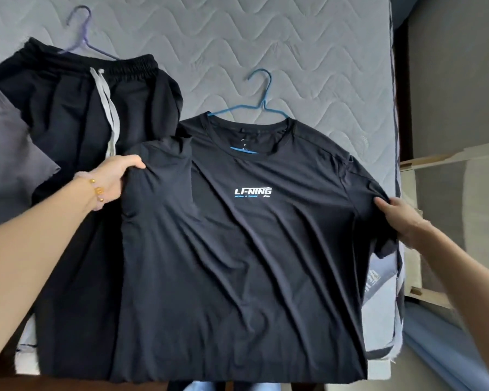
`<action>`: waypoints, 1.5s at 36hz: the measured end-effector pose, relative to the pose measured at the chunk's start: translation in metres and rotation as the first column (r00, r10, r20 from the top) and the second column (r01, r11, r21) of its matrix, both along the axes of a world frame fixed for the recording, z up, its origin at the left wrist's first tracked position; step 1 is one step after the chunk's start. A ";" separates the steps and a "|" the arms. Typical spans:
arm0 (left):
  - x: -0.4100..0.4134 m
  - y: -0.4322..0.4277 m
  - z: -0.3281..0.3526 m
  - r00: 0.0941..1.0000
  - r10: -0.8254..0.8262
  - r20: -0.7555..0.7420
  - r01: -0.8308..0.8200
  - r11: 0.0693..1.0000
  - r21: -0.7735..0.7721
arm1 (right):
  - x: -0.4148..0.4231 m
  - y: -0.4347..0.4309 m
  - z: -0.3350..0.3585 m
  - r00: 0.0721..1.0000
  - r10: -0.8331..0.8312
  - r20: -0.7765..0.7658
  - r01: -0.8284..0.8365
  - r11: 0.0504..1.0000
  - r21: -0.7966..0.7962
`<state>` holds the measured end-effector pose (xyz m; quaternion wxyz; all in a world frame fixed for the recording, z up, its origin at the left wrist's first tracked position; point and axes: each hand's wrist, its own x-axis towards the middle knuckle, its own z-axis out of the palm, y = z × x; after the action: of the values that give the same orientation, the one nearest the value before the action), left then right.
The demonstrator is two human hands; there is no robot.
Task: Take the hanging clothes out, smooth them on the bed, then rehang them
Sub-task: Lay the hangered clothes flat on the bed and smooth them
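A dark navy T-shirt [237, 263] with a white chest logo lies front-up on the quilted grey mattress [308, 52], still on a blue wire hanger [261, 104] whose hook points away from me. My left hand [116, 179] grips the shirt's left sleeve, which is folded over the chest. My right hand [398, 215] pinches the right sleeve near the bed's right edge. Black drawstring trousers [76, 114] lie to the left on a purple hanger [82, 32], partly under the shirt.
A grey garment [9, 153] lies at the far left edge. The mattress ends close to my right hand; beyond it are a pale wooden frame [435, 162] and the floor. Quilted mattress shows behind the clothes.
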<state>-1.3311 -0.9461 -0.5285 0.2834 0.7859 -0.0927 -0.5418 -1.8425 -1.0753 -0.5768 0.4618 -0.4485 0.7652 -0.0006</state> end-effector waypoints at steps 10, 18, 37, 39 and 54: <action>0.005 0.009 0.003 0.951 -0.017 -0.309 0.021 1.000 0.008 | -0.007 -0.005 0.014 0.984 -0.072 0.164 0.062 0.996 0.067; 0.058 0.017 0.010 0.984 -0.152 0.091 0.150 0.988 0.026 | -0.036 -0.021 0.024 0.993 0.102 -0.052 -0.105 0.993 -0.055; 0.051 0.021 0.013 0.515 -0.497 0.698 0.420 0.856 0.300 | -0.026 -0.024 0.067 0.890 -0.007 -0.456 -0.139 0.949 -0.284; 0.063 0.026 0.006 0.217 -0.701 0.679 0.430 0.693 0.579 | -0.022 -0.022 0.066 0.783 0.053 -0.619 -0.211 0.960 -0.184; 0.030 -0.041 -0.024 0.267 -0.663 0.699 0.628 0.670 0.396 | 0.084 -0.046 0.024 0.881 0.365 -0.302 -0.429 0.884 -0.184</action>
<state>-1.3012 -0.9867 -0.5520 -0.0513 0.8366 -0.5095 -0.1948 -1.7587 -1.1210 -0.5528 0.2889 -0.6466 0.7036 0.0585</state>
